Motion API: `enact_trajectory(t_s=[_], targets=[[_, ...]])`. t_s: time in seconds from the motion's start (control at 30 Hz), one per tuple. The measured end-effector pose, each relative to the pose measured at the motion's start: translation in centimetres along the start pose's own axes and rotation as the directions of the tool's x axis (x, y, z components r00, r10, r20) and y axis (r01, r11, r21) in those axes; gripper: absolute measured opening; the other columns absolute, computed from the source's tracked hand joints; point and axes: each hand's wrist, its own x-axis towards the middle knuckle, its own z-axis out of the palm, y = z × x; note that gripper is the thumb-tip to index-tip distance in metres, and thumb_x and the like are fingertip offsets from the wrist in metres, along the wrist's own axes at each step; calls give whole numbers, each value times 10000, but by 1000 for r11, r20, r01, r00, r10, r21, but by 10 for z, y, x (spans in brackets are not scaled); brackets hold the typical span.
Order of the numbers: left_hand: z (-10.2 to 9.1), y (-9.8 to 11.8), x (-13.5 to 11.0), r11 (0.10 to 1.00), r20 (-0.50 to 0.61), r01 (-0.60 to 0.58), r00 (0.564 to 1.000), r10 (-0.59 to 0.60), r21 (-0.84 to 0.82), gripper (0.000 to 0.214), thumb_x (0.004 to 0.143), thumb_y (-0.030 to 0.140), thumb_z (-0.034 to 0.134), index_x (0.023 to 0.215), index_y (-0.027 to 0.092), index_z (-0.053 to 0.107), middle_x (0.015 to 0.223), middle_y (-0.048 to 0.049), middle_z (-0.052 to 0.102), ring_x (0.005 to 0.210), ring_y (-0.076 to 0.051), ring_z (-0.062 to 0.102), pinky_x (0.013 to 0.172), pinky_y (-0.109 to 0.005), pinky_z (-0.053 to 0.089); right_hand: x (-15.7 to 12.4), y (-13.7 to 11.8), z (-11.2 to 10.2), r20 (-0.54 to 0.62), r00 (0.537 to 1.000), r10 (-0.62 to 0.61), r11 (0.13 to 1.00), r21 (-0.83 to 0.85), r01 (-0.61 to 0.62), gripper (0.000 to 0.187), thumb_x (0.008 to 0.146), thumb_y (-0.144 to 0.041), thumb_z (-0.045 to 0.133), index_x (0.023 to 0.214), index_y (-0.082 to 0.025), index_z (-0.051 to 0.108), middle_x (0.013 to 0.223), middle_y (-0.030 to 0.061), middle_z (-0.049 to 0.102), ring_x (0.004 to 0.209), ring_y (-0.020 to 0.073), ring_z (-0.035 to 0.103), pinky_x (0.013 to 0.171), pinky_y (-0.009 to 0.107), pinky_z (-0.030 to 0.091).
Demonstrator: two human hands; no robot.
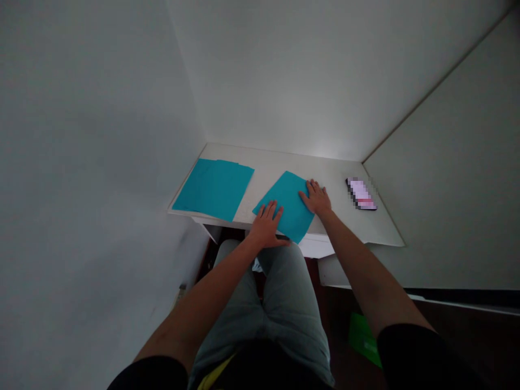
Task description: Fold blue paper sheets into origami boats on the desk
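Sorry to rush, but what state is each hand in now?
Left hand: open, flat on the teal paper sheet.
Right hand: open, flat on it too.

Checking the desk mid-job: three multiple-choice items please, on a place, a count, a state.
1. Where is the flat black-edged phone?
A) Under paper
B) Right of the right hand
C) Left of paper

2. How many teal paper piles lie there?
A) One
B) Two
C) Three

3. The left hand is:
A) flat on the tilted rectangular teal paper sheet
B) gripping the phone
C) on the lap

1 B: at the white desk's right end.
2 B: a left stack, the tilted sheet.
3 A: fingers spread on it.
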Motion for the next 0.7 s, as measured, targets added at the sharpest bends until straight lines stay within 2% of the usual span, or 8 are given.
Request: enact_trajectory(t_s=[0.13,0.23,0.33,0.43,0.5,0.6,0.67,0.7], targets=[[-13,6,-17,994,-24,33,999,-36,-103,906,998,530,744,1729,101,423,1843,-251,254,1736,-402,236,1432,-573,192,1,13,1,-166,985,43,971,239,-2,874,1069,-678,381,1699,-74,431,1794,249,392,1713,386,311,1392,669,186],[-29,9,-19,976,-10,107,994,-111,-188,548,1052,245,650,1595,173,620,1777,-180,450,1664,-350,423,1380,-513,347,-3,24,1,-367,910,195,875,483,7,843,1063,-736,334,1619,-142,550,1697,226,545,1645,359,443,1377,651,261],[-50,-5,-6,951,6,222,974,-226,-215,420,1153,277,476,1515,219,680,1533,-160,715,1413,-325,699,1185,-478,563,-7,30,-1,-434,853,288,779,625,55,860,1023,-800,370,1521,-155,645,1607,212,634,1546,353,558,1335,607,368],[-81,-48,10,903,-41,356,926,-376,-239,518,1205,388,298,1512,162,649,1346,-212,794,1260,-354,778,1081,-512,607,-11,25,-5,-422,863,276,758,648,75,838,1002,-803,422,1444,-147,699,1549,207,683,1494,342,603,1325,568,384],[-109,-89,12,839,-155,412,859,-488,-354,500,1198,442,345,1409,157,698,1295,-202,811,1257,-357,775,1091,-499,600,-13,19,-9,-414,866,281,754,653,67,796,1015,-773,422,1405,-144,716,1526,206,700,1465,313,621,1311,516,403],[-159,-148,-3,834,-426,281,756,-497,-475,536,1189,514,343,1398,168,694,1305,-182,808,1299,-360,753,1154,-520,570,-16,11,-13,-411,860,303,752,657,49,725,1043,-715,404,1367,-151,725,1504,195,716,1436,272,634,1292,457,419],[-190,-172,-24,879,-599,150,679,-425,-453,548,1187,544,333,1503,210,631,1433,-144,763,1400,-341,698,1235,-521,511,-17,9,-14,-400,866,299,759,650,39,703,1047,-691,401,1363,-152,724,1482,188,729,1422,266,642,1287,451,422],[-201,-179,-36,910,-655,97,664,-360,-402,537,1186,532,343,1565,239,585,1510,-118,726,1462,-322,654,1275,-512,476,-17,9,-14,-393,872,293,763,646,35,699,1045,-684,401,1369,-154,721,1470,184,736,1416,265,648,1285,452,425]])
